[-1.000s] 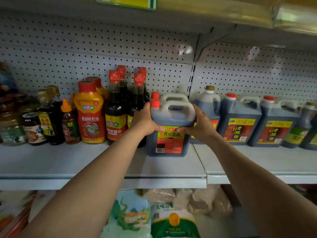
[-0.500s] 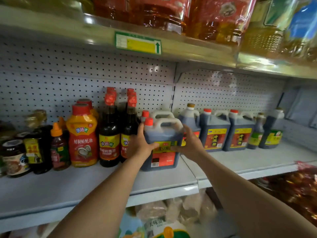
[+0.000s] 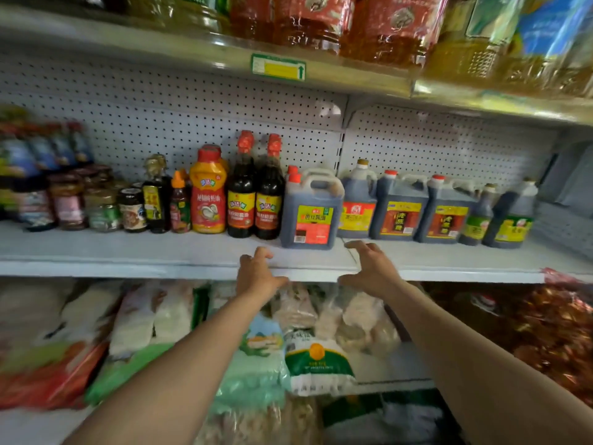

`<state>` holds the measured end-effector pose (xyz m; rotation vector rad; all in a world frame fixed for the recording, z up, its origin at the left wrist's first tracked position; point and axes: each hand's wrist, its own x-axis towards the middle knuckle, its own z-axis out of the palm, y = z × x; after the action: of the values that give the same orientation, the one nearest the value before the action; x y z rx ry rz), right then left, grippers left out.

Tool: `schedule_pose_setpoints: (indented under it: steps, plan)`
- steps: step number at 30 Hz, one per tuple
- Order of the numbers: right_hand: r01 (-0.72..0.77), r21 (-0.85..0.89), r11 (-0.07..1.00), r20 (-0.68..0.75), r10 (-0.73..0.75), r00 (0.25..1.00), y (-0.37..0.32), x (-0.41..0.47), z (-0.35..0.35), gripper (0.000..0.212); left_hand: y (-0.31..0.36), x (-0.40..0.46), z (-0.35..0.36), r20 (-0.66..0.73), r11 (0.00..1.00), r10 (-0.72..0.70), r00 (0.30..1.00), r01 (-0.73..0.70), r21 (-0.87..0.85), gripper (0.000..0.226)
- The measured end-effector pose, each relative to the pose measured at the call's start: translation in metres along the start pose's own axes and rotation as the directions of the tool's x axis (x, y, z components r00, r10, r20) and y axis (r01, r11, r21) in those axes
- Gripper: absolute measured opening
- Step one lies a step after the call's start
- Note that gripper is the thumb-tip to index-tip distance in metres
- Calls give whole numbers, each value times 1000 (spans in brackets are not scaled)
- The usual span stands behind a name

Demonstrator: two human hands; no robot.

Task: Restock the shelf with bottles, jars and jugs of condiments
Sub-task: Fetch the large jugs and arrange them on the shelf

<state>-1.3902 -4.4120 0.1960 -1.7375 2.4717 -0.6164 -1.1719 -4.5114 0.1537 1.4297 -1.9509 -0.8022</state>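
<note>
- Shelf (image 3: 160, 248): white metal with a pegboard back; it carries the whole condiment row, set toward its back edge, with the front strip bare.
- Upper shelf (image 3: 192, 49): holds wrapped oil containers, with a green-and-yellow price tag (image 3: 278, 66) on its front edge.
- Lower shelf: stacked bags, among them a green-and-white bag (image 3: 316, 361), lie below the front edge.
- Right jugs (image 3: 401, 213): a line of dark jugs and bottles runs toward the shelf's right end.
- Jug (image 3: 311, 213): dark sauce, red cap, yellow-and-red label; it stands upright near the middle of the shelf, just beside the dark bottles on its left and the neighbouring jug on its right. A second ago both hands clasped its sides; now it stands alone, so this placement is judged complete.
- Dark bottles (image 3: 255, 194): two tall red-capped bottles, upright.
- Yellow bottle (image 3: 208, 194): red-labelled squeeze bottle left of them.
- Jars (image 3: 102, 207): small jars and bottles toward the left end, blurred.
- Left hand (image 3: 256, 274): drawn back to the front edge, fingers spread and loosely curved, holding nothing.
- Right hand (image 3: 369, 271): likewise withdrawn, fingers apart, empty, well clear of the jug.
- Judgement: the next item must be fetched; none is in view.
</note>
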Motion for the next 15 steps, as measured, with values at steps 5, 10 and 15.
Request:
schedule_pose_setpoints:
  steps: [5,10,15]
  plan:
    - [71,-57,996,140,-62,988,9,-74,40,82,-41,-89,14,18,990,-46,999,43,136,67]
    - [101,-41,994,317,-83,945,11,-124,102,84,-92,-156,27,71,961,-147,987,125,245,73]
    - [91,-32,995,422,-69,904,15,-153,166,86,-147,-183,48,123,941,-224,967,182,287,76]
